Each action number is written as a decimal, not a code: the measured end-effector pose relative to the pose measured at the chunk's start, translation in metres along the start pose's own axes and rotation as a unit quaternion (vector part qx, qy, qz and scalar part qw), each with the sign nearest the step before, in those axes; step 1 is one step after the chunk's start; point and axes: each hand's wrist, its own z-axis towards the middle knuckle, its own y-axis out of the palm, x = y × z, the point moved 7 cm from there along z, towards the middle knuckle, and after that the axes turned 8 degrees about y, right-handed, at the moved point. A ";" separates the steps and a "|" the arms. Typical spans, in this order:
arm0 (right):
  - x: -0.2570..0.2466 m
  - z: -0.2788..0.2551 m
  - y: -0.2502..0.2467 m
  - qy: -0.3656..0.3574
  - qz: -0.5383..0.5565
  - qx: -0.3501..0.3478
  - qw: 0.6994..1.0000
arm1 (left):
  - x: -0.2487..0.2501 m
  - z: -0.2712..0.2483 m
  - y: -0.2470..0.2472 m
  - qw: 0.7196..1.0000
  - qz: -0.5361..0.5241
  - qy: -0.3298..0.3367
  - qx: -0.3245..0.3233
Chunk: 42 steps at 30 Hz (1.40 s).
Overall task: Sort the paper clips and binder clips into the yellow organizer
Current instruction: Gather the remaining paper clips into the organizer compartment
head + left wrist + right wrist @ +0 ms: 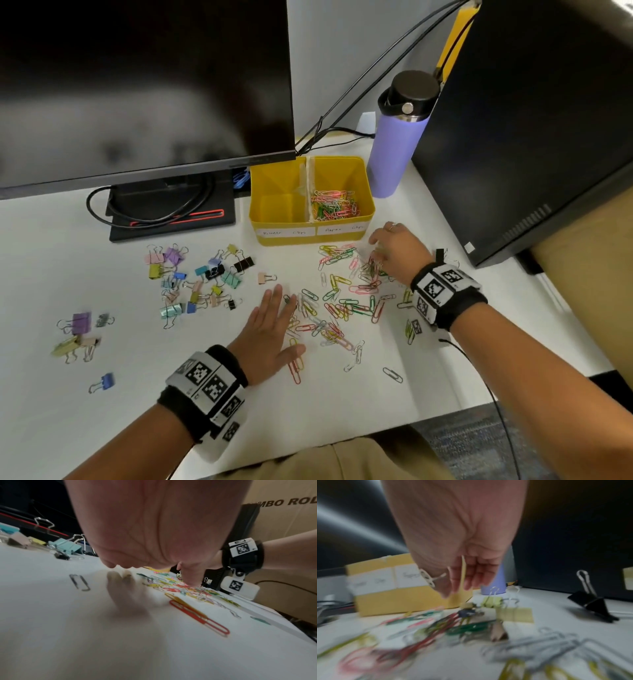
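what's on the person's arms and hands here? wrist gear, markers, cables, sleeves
Both forearms are bare, no sleeves. The left hand and right hand each have a black wrist strap carrying white blocks printed with black square fiducial markers. A thin black cable trails from the right wrist unit. The right hand wears a ring.

White desk (144,394) bears yellow organizer (310,236); loose paper clips (337,308); binder clips (195,277); purple bottle (397,150).

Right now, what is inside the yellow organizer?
The yellow organizer holds colored paper clips in its right compartment. The left compartment looks empty, though the near wall hides part of its floor.
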 end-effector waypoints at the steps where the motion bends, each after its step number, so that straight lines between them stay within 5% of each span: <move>1: -0.012 -0.006 0.004 -0.050 0.008 -0.008 0.999 | -0.004 -0.002 0.002 1.000 0.015 -0.012 -0.006; 4: -0.040 -0.020 0.031 -0.136 -0.008 -0.099 0.986 | -0.009 -0.009 0.007 0.994 0.104 -0.012 0.022; 10: -0.048 -0.037 0.077 -0.123 -0.117 -0.165 0.972 | -0.021 0.005 0.015 0.993 0.087 -0.062 0.047; 15: -0.056 -0.086 0.082 -0.148 0.020 -0.202 0.968 | -0.002 0.013 0.014 0.993 0.099 -0.003 0.059; 18: -0.029 -0.095 0.058 -0.071 0.151 -0.148 0.975 | 0.010 0.015 0.011 1.000 0.007 -0.013 0.001; 23: 0.033 -0.090 0.047 0.080 0.094 -0.085 0.989 | 0.025 0.033 0.000 0.999 -0.030 -0.017 -0.012; 27: 0.018 -0.098 0.058 0.023 0.050 -0.120 0.991 | 0.049 0.043 0.006 0.998 -0.009 -0.013 -0.058; 30: 0.002 -0.109 0.063 -0.012 0.065 -0.138 0.988 | 0.061 0.063 -0.017 0.999 0.034 -0.035 -0.008; 33: 0.023 -0.115 0.052 0.062 0.077 -0.078 0.992 | 0.080 0.097 -0.048 0.996 0.081 -0.021 0.037; 38: 0.080 -0.118 0.057 0.164 0.078 -0.084 0.980 | 0.085 0.119 -0.035 0.992 0.116 -0.042 -0.020; 42: 0.056 -0.125 0.065 0.069 0.095 -0.109 0.987 | 0.074 0.093 -0.018 0.993 0.102 -0.063 -0.020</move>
